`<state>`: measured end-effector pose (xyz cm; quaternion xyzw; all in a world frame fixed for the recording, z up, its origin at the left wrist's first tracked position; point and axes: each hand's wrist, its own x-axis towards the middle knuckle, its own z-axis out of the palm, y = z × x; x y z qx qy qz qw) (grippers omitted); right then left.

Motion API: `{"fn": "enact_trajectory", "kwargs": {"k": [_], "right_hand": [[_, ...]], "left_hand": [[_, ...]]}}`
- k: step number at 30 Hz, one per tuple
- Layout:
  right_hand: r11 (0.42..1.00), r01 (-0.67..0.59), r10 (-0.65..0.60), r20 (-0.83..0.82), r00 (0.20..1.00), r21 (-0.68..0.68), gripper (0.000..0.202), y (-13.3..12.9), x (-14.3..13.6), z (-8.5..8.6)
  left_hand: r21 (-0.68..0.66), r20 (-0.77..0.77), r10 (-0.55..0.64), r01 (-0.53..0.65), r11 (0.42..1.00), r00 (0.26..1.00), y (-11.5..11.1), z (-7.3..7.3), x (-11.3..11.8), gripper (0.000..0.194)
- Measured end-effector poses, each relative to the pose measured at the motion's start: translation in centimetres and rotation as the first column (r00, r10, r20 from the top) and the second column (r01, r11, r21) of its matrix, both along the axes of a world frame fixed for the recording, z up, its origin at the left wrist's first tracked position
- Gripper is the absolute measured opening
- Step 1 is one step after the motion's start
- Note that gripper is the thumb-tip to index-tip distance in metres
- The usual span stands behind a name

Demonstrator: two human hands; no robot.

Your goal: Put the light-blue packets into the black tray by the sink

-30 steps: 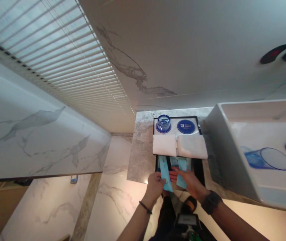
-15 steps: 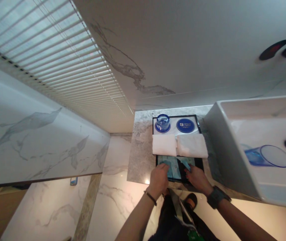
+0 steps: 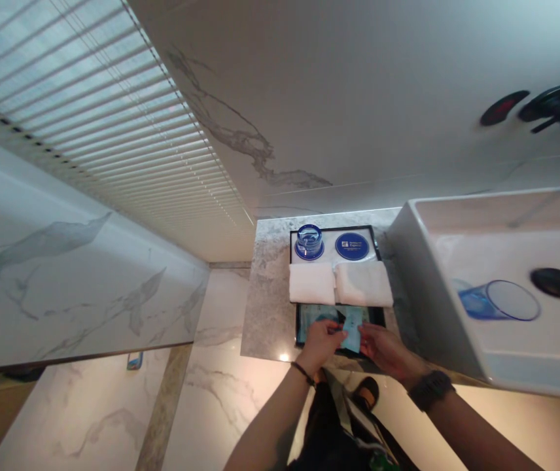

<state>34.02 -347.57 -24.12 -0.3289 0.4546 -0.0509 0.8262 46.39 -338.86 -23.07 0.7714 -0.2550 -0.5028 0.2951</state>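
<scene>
On the tray (image 3: 292,275), hands now share one packet (image 3: 352,328).

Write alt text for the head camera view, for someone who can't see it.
Both hands, left hand and right hand, hold a light blue packet over a black tray bearing two folded white towels. A blue glass lies in the white sink beside it.

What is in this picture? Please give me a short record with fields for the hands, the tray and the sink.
left hand: on the light blue packets at the tray's near end
right hand: touching the same packets
black tray: holds two folded white towels, an upturned blue glass on a coaster, and a bare blue coaster
white sink: a blue glass lies inside
</scene>
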Motion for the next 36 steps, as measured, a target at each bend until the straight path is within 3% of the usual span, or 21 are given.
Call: {"fn": "enact_trajectory", "kwargs": {"k": [4, 7, 10, 13, 16, 18, 20, 24, 26, 29, 32, 36], "right_hand": [[0.997, -0.010, 0.009, -0.015, 1.000, -0.073, 0.038, 0.7, -0.6, -0.5], [0.989, -0.068, 0.060, -0.063, 0.996, -0.130, 0.043, 1.0, -0.8, -0.8], [0.950, -0.117, 0.061, -0.196, 0.979, -0.290, 0.050, 0.4, -0.9, -0.6], [0.799, -0.243, 0.060, -0.329, 0.942, -0.550, 0.063, -0.2, -1.1, 0.2], [0.592, -0.440, 0.222, -0.389, 0.894, -0.675, 0.048, 0.1, -1.4, 1.1], [0.503, -0.566, 0.309, -0.476, 0.824, -0.653, 0.026, 0.4, -1.5, 1.2], [0.463, -0.665, 0.322, -0.588, 0.742, -0.586, 0.017, 0.4, -1.5, 1.1], [0.456, -0.795, 0.374, -0.724, 0.580, -0.401, 0.031, -0.9, -0.6, 0.9], [0.448, -0.835, 0.432, -0.741, 0.515, -0.319, 0.035, -1.6, 0.3, 1.1], [0.403, -0.877, 0.472, -0.761, 0.445, -0.263, 0.034, -1.7, 1.8, 1.2], [0.326, -0.901, 0.409, -0.816, 0.409, -0.287, 0.021, -0.9, 2.5, 1.0], [0.246, -0.929, 0.322, -0.881, 0.347, -0.276, 0.012, 0.4, 2.2, 0.7]], "left_hand": [[-0.014, -0.039, 0.020, -0.021, 1.000, 0.999, -0.6, 0.5, -1.5, 0.026], [-0.015, 0.060, 0.016, -0.015, 1.000, 0.998, -0.2, 1.3, -2.1, 0.022], [-0.030, 0.180, -0.059, 0.065, 0.997, 0.982, 0.8, 2.3, -1.2, 0.019], [-0.019, 0.276, -0.154, 0.166, 0.986, 0.949, 1.6, 3.3, 0.9, 0.021], [0.001, 0.277, -0.243, 0.252, 0.968, 0.930, 1.1, 3.3, 2.7, 0.017], [0.012, 0.245, -0.254, 0.259, 0.966, 0.936, 0.1, 2.5, 2.8, 0.013], [0.021, 0.216, -0.211, 0.211, 0.977, 0.953, -0.8, 1.3, 2.1, 0.017], [0.001, 0.224, -0.109, 0.111, 0.994, 0.969, -0.9, -0.3, 0.3, 0.048], [-0.019, 0.265, -0.107, 0.116, 0.993, 0.958, -0.1, -0.1, 0.0, 0.043], [-0.033, 0.342, -0.151, 0.173, 0.984, 0.927, 1.0, 0.8, 0.3, 0.030], [-0.048, 0.404, -0.221, 0.262, 0.964, 0.887, 1.4, 1.3, 0.7, 0.035], [-0.099, 0.477, -0.343, 0.437, 0.894, 0.809, 0.4, 0.6, 1.0, 0.043]]}}
